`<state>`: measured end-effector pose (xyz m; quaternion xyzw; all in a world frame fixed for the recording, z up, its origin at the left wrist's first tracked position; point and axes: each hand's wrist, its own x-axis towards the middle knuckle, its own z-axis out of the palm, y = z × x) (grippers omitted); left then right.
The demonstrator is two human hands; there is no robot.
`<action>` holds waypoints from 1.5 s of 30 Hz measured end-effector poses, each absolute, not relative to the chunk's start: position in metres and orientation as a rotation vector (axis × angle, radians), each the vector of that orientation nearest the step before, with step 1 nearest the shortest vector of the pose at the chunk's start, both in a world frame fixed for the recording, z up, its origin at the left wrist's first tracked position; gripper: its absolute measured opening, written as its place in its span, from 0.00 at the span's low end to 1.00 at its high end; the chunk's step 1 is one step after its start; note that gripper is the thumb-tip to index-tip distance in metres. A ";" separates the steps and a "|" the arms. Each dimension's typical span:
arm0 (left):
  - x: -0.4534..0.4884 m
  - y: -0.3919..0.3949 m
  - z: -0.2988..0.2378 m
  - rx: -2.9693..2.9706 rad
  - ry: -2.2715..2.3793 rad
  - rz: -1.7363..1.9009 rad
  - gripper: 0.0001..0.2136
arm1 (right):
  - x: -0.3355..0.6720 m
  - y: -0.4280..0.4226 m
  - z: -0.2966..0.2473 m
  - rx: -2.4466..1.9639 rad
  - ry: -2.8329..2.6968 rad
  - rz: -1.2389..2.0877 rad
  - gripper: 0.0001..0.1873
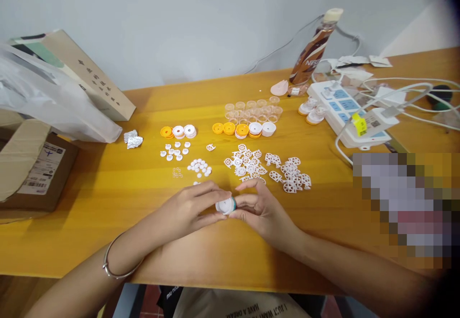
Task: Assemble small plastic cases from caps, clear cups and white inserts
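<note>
Between the left hand (192, 207) and the right hand (265, 215), both pinching it, sits a round white plastic piece (224, 206), teal edge (235, 204) toward the right hand.

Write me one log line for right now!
left hand: holding round piece | right hand: holding same piece | table: white wheels, clear cups

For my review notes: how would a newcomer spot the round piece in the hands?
On the yellow-brown table, look to the near side, where the left hand and right hand nearly meet. Pinched between them is a round white piece. Unlike the spoked white parts lying beyond it, it is held and shows a teal edge.
</note>
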<state>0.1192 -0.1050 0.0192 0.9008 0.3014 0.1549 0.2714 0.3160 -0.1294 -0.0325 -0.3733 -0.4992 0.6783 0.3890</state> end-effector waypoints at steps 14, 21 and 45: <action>0.119 -0.111 0.000 2.863 0.897 0.220 0.10 | 0.353 -0.100 -0.013 -1.273 -1.801 0.932 0.06; 0.117 -0.114 0.007 2.911 0.808 0.131 0.16 | 0.404 -0.058 -0.008 -1.565 -2.047 0.247 0.11; 0.143 -0.037 -0.019 2.950 1.073 0.409 0.10 | 0.398 -0.061 -0.019 -1.692 -2.208 0.250 0.07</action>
